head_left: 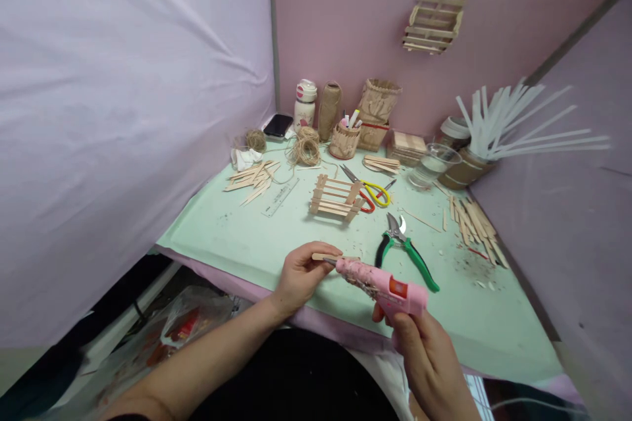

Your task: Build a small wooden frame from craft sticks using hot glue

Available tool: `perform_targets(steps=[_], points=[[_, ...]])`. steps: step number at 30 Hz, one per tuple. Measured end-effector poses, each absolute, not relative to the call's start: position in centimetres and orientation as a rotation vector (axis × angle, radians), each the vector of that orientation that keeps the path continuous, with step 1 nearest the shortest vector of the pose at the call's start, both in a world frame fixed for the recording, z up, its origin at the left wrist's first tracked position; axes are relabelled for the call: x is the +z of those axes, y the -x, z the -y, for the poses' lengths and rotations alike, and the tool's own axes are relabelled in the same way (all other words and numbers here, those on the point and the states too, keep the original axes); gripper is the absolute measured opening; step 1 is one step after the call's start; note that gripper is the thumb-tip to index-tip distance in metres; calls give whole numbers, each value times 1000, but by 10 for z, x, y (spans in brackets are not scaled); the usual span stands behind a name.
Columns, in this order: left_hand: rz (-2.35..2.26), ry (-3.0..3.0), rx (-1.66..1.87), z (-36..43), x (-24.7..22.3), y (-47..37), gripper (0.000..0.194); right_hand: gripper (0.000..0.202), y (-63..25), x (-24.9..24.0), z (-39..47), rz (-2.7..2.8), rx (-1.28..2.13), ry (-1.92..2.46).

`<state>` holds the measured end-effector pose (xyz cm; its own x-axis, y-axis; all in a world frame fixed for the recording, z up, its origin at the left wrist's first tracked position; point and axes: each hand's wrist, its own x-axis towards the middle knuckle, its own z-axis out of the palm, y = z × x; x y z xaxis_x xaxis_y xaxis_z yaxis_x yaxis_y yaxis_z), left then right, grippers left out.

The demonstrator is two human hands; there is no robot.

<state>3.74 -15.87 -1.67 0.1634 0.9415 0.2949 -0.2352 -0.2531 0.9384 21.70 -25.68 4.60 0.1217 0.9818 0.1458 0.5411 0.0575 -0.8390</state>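
My left hand pinches a flat wooden craft stick near the table's front edge. My right hand is wrapped around the handle of a pink hot glue gun, whose body is crusted with dried residue. Its metal nozzle points left and meets or nearly meets the stick; whether they touch I cannot tell. Beyond my hands stands a small slatted frame of craft sticks. Green-handled pruning shears lie with their blades parted, just past the glue gun.
Scissors and a clear ruler lie mid-table. Loose sticks are at left, more sticks at right. Twine, a bottle, a pen holder, a water cup and white glue sticks line the back.
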Motion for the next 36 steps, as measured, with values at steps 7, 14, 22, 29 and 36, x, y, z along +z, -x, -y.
perform_targets(steps=[7,14,22,29,36], points=[[-774,-1269,1346,160,-16,-40,16,39,-215,39,260,1494,582,1578],[-842,-1157,1298,158,-13,-40,17,40,-265,33,262,1604,119,1689],[-799,-617,1217,152,-1,-56,24,41,-345,-2,274,1658,-346,2364],[-817,-451,1185,145,7,-60,30,57,-347,-8,274,1699,-724,2365],[-815,-461,1228,144,2,-70,29,10,-241,55,217,1875,-470,1512]])
